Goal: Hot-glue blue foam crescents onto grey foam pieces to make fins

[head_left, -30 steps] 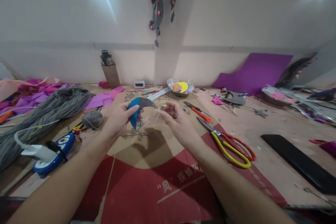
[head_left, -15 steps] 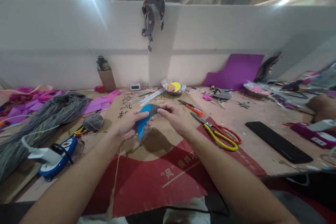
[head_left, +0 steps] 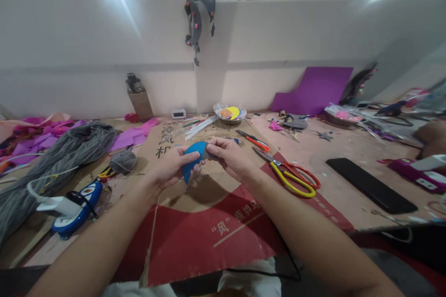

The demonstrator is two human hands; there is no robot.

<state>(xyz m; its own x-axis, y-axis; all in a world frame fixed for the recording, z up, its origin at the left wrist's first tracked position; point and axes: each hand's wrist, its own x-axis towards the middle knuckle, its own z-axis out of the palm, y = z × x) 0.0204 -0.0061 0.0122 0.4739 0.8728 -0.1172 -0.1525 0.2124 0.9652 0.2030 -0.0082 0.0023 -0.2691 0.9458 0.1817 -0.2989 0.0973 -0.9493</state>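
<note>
A blue piece with a curved edge (head_left: 191, 157), perhaps felt or foam sheet, is pinched in my left hand (head_left: 170, 167), thumb on its face. At its right edge, my right hand (head_left: 230, 155) closes thumb and fingers on a dark grey piece (head_left: 205, 152) lying against the blue one. Fingers cover most of the grey part, so how the two are joined cannot be made out. Both hands are over the brown and red cardboard (head_left: 195, 246). To the right lie red-and-yellow-handled scissors (head_left: 292, 178) and an orange-handled cutter (head_left: 256, 140).
A black phone-like slab (head_left: 369, 185) lies right, near a person's hand (head_left: 434, 139). Left are grey yarn (head_left: 83, 148), a yarn ball (head_left: 122, 161) and a blue power strip (head_left: 78, 213). Behind stand a bottle (head_left: 137, 97) and a bowl (head_left: 230, 120); a grey moon ornament (head_left: 200, 14) hangs above.
The blue piece has tilted rightward in my left hand, and my right fingers now cover more of the grey part. The camera view has shifted slightly.
</note>
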